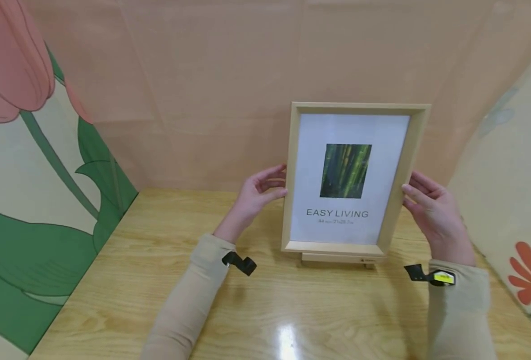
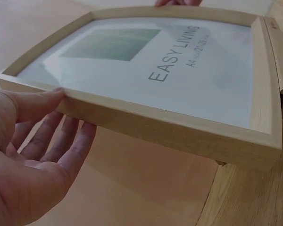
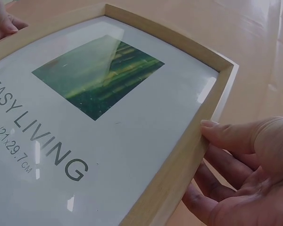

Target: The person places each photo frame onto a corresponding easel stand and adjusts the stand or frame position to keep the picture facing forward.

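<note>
Gripping picture frame at both sides

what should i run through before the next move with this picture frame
1. Left hand holds the left side, thumb in front: ok.
2. Right hand holds the right side, thumb in front: ok.
3. Picture frame right way up, its EASY LIVING lettering readable: ok.
4. Wooden stand under the frame: ok, its ledge shows just below the bottom edge.
5. Frame fully seated on the stand: cannot tell.
6. Support behind the frame: cannot tell, hidden.
</note>
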